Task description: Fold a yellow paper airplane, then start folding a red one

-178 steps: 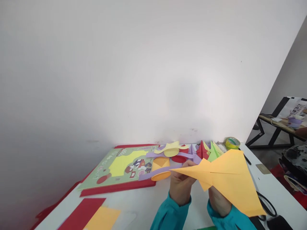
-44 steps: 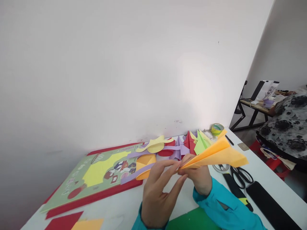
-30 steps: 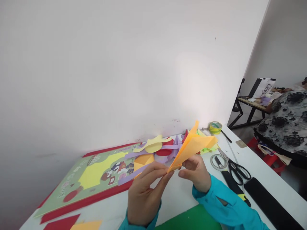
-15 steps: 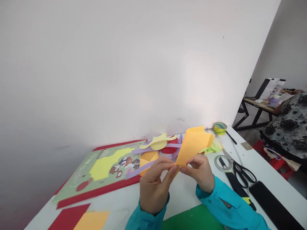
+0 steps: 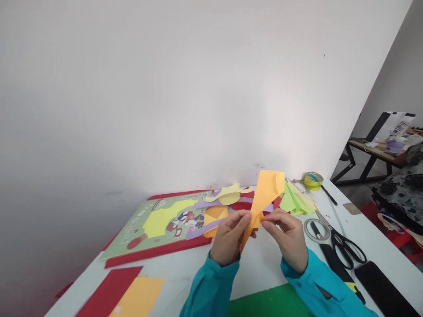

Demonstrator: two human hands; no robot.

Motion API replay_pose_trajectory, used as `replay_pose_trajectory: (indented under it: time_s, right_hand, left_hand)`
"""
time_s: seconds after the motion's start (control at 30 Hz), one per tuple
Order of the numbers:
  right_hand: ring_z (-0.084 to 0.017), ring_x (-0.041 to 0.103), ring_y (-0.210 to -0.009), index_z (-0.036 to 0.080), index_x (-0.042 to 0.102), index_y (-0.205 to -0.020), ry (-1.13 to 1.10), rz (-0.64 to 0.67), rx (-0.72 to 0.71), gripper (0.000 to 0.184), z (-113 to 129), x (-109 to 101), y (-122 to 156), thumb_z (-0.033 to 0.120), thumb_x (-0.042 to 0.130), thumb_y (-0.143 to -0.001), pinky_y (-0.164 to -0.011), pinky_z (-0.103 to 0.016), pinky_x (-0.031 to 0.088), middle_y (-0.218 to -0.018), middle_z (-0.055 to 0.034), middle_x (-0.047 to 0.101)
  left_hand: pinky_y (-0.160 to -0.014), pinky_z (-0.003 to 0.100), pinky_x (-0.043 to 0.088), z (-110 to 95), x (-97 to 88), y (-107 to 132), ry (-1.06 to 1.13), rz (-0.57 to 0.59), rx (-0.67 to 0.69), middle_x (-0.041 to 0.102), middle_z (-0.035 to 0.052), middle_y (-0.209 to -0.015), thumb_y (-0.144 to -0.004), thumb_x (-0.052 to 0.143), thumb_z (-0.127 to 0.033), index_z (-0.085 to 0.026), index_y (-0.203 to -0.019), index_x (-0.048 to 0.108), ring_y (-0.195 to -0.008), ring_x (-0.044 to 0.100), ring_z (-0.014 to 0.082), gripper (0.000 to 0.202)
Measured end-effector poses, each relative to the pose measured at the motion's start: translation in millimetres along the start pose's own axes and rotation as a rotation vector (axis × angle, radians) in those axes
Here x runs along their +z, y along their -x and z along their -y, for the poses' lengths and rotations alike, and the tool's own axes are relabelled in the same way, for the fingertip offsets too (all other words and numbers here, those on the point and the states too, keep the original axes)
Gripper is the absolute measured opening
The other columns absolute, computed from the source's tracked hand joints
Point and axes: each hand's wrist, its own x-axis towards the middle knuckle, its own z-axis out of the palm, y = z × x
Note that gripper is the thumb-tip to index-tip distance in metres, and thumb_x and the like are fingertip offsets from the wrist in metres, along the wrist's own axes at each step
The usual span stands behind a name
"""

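Observation:
Between my hands, above the table, is a folded piece of orange paper [image 5: 266,189], wide at the top and narrow where it is pinched. My left hand [image 5: 229,237] grips its narrow middle between thumb and fingers, with a pointed tail hanging below. My right hand [image 5: 289,235] pinches a small folded flap at the right side of that middle, thumb and forefinger together. Behind the paper lie curled paper shapes: a yellow one [image 5: 229,193], an orange one [image 5: 214,215] and purple strips. Folded green paper [image 5: 294,200] sits just to the right.
Scissors [image 5: 345,246], a tape roll [image 5: 317,230], a box cutter [image 5: 340,268] and a black phone-like slab [image 5: 386,288] lie on the right. Yellow tape [image 5: 313,180] stands by the wall. A picture book [image 5: 158,233], red paper [image 5: 109,293] and orange sheets [image 5: 140,297] lie left; a green mat [image 5: 271,304] in front.
The orange paper has turned more upright and its lower tail now shows. My right hand has moved slightly away from my left, pulling at a side flap. The view has shifted left.

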Motion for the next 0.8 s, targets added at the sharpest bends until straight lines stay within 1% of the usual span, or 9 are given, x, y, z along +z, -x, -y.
replay_pose_trajectory:
  time_s: [0.13, 0.3, 0.4, 0.5, 0.57, 0.67, 0.73, 0.8]
  right_hand:
    - [-0.015, 0.056, -0.063, 0.021, 0.072, -0.082, 0.104, -0.022, -0.041, 0.013, 1, 1, -1, 0.033, 0.069, -0.080, -0.057, -0.028, 0.046, -0.071, -0.0035, 0.065]
    - [-0.015, 0.056, -0.064, 0.021, 0.072, -0.080, 0.134, -0.019, -0.053, 0.016, 4, 1, 0, 0.036, 0.066, -0.082, -0.057, -0.028, 0.046, -0.072, -0.0038, 0.066]
    - [-0.014, 0.053, -0.059, 0.021, 0.072, -0.082, 0.174, -0.037, -0.089, 0.012, 3, 2, 3, 0.032, 0.067, -0.081, -0.055, -0.028, 0.045, -0.064, -0.0016, 0.063]
    - [-0.013, 0.050, -0.056, 0.020, 0.071, -0.085, 0.234, -0.062, -0.144, 0.008, 2, 5, 6, 0.024, 0.066, -0.080, -0.053, -0.027, 0.044, -0.059, 0.0002, 0.060]
    - [-0.013, 0.050, -0.055, 0.020, 0.069, -0.083, 0.258, -0.070, -0.157, 0.007, 2, 6, 7, 0.021, 0.063, -0.080, -0.052, -0.026, 0.044, -0.059, 0.0005, 0.060]
    - [-0.012, 0.052, -0.053, 0.020, 0.067, -0.082, 0.221, -0.051, -0.072, 0.007, 2, 7, 7, 0.024, 0.062, -0.080, -0.051, -0.026, 0.044, -0.060, 0.0004, 0.062]
    - [-0.013, 0.055, -0.056, 0.020, 0.067, -0.084, 0.126, -0.025, 0.015, 0.009, 1, 5, 4, 0.027, 0.062, -0.081, -0.052, -0.026, 0.046, -0.064, -0.0002, 0.064]
    - [-0.015, 0.060, -0.063, 0.021, 0.066, -0.081, 0.013, 0.024, 0.059, 0.009, -3, 1, -1, 0.030, 0.064, -0.081, -0.058, -0.028, 0.051, -0.068, -0.0007, 0.065]
  left_hand:
    - [-0.049, 0.022, 0.043, -1, 3.3, 1, 0.001, -0.025, 0.008, 0.059, -0.0008, -0.062, -0.070, 0.074, -0.051, -0.014, -0.076, 0.063, -0.049, 0.053, 0.0100, 0.039]
    - [-0.049, 0.022, 0.042, -9, 13.1, 5, 0.128, -0.037, -0.038, 0.060, 0.0001, -0.060, -0.070, 0.075, -0.046, -0.014, -0.075, 0.063, -0.049, 0.052, 0.0099, 0.035]
    - [-0.048, 0.021, 0.041, -7, 14.4, 4, 0.176, 0.005, -0.059, 0.059, 0.0005, -0.058, -0.071, 0.075, -0.045, -0.014, -0.074, 0.064, -0.050, 0.051, 0.0099, 0.034]
    - [-0.048, 0.022, 0.042, -5, 14.2, 3, 0.153, 0.071, -0.049, 0.058, 0.0018, -0.061, -0.072, 0.072, -0.051, -0.013, -0.070, 0.064, -0.053, 0.052, 0.0114, 0.038]
    - [-0.050, 0.024, 0.046, -5, 15.9, 5, 0.033, 0.141, 0.008, 0.061, 0.0059, -0.072, -0.078, 0.064, -0.055, -0.013, -0.072, 0.066, -0.059, 0.055, 0.0139, 0.043]
    - [-0.052, 0.026, 0.049, -10, 20.5, 11, -0.257, 0.253, 0.170, 0.062, 0.0112, -0.093, -0.089, 0.047, -0.057, -0.015, -0.090, 0.069, -0.072, 0.058, 0.0176, 0.048]
    - [-0.051, 0.025, 0.050, -11, 22.1, 15, -0.453, 0.290, 0.307, 0.061, 0.0126, -0.101, -0.088, 0.048, -0.056, -0.017, -0.108, 0.066, -0.075, 0.058, 0.0185, 0.047]
    - [-0.050, 0.024, 0.050, -10, 21.1, 17, -0.639, 0.287, 0.451, 0.060, 0.0143, -0.111, -0.087, 0.054, -0.051, -0.019, -0.125, 0.056, -0.075, 0.059, 0.0177, 0.050]
